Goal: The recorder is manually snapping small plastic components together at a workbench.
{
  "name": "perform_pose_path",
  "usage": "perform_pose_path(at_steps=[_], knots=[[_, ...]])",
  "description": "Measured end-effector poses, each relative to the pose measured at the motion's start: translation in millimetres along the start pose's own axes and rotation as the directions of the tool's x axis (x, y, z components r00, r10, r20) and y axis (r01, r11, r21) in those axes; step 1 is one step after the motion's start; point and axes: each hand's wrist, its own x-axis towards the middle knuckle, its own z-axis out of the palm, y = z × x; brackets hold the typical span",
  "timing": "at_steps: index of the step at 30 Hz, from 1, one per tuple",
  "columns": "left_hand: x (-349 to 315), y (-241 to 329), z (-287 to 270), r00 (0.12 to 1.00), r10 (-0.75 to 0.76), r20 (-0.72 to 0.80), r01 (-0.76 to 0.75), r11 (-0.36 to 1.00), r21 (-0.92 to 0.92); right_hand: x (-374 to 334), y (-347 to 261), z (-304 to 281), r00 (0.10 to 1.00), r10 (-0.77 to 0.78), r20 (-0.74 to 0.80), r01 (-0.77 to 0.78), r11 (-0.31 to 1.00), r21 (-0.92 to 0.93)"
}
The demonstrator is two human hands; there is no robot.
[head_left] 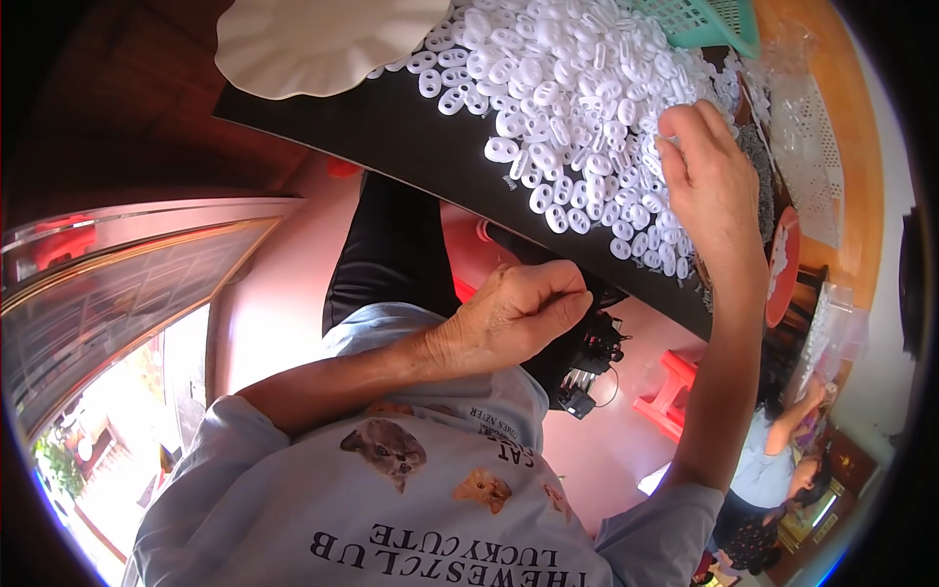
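Observation:
A large heap of small white oval plastic pieces, each with two holes, spreads over a dark tabletop. At the heap's right side, my right hand has its fingers bent and drawn together among the pieces. What its fingertips hold, if anything, is hidden. My left hand is closed, thumb pressed against the bent forefinger, in front of my body and short of the table's near edge. Nothing I can name shows in it.
A cream dish with a wavy rim stands at the far left, a green plastic basket at the far right. Beyond my right wrist is a red-orange bowl. A red stool is on the floor; other people are at lower right.

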Motion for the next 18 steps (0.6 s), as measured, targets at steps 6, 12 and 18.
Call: perform_pose_path(at_steps=[6,12,18], knots=[[0.3,1.4,0.6,1.0,-0.012,0.004,0.012,1.0,0.002,-1.7,-1.0,2.2,0.994,-0.065,0.09,0.054,0.991,0.123],[0.8,1.5,-0.2,1.0,-0.007,-0.006,0.007,1.0,0.027,1.9,-0.7,-3.2,0.983,-0.055,0.177,0.046,0.998,0.053],[4.5,7.0,1.4,1.0,-0.009,-0.018,0.01,1.0,0.029,3.5,-3.0,4.8,0.99,-0.085,0.111,0.082,0.996,0.036]])
